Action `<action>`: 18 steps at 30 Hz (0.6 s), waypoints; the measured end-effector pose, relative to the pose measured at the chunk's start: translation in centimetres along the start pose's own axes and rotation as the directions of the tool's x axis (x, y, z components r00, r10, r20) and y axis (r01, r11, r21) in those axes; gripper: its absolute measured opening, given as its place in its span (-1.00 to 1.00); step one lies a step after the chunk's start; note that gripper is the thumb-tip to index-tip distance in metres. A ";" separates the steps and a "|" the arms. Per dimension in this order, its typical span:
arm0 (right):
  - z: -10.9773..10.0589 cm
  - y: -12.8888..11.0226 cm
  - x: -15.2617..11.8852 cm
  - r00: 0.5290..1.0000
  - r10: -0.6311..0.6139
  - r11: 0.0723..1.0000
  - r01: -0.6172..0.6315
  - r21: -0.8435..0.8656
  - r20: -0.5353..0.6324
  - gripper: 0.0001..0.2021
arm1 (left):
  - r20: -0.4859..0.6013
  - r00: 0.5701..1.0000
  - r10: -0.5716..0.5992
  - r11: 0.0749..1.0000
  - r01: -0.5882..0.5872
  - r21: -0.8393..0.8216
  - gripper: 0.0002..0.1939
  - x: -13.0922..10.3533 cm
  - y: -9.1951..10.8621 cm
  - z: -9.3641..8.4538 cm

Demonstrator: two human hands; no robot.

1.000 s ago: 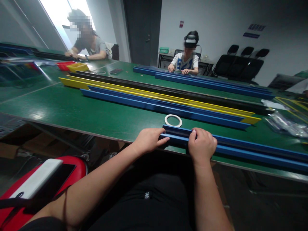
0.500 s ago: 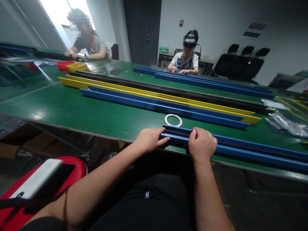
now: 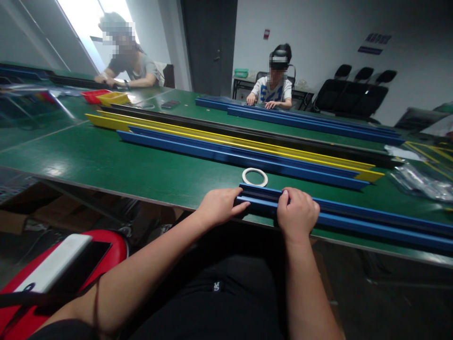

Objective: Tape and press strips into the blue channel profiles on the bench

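A long blue channel profile [image 3: 357, 218] lies along the table's near edge and runs out of view at the right. My left hand [image 3: 220, 206] grips its left end, fingers on the far side and thumb on the near side. A short way to the right, my right hand [image 3: 297, 213] is closed over the same profile, with the thumb by its groove and the other fingertips hidden. Just beyond the profile's left end, a roll of white tape [image 3: 255, 177] lies flat on the table.
Past the tape lie another blue profile [image 3: 219, 155], a yellow profile [image 3: 106, 121] and black profiles [image 3: 318, 145]. Plastic-wrapped pieces [image 3: 421, 182] are at the right. Two people sit across the green table [image 3: 71, 160]. A red stool [image 3: 113, 250] holds a white box and a dark phone.
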State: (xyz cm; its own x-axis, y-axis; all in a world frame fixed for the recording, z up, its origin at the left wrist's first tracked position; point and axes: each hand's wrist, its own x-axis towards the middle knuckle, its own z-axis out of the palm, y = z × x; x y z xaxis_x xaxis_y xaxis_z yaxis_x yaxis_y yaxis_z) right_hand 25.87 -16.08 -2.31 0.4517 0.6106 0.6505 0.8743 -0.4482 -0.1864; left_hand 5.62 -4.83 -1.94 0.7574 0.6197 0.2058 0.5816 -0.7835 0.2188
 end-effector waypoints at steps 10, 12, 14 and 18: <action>0.0 0.1 0.0 1.000 0.000 1.000 0.000 0.004 0.012 -0.72 | 0.008 1.000 0.015 1.000 -0.015 -0.010 -0.50 0.1 -0.1 -0.2; 0.0 0.1 -0.1 1.000 0.001 1.000 -0.001 0.009 0.007 -0.72 | -0.009 1.000 0.009 1.000 -0.009 -0.007 -0.48 0.0 -0.1 -0.1; 0.1 0.1 -0.1 1.000 0.001 1.000 -0.001 0.008 0.003 -0.73 | -0.023 1.000 0.003 1.000 -0.003 0.001 -0.46 -0.1 0.0 -0.1; 0.0 0.2 0.0 1.000 0.001 1.000 -0.001 0.007 0.004 -0.73 | -0.018 1.000 -0.005 1.000 0.005 0.012 -0.46 -0.1 0.2 -0.2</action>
State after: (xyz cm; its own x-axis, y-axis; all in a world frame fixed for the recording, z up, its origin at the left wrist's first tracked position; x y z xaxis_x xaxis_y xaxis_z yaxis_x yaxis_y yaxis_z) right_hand 25.99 -16.16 -2.38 0.4530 0.6126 0.6477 0.8751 -0.4443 -0.1918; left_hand 5.58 -5.04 -1.74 0.7491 0.6242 0.2219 0.5888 -0.7809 0.2086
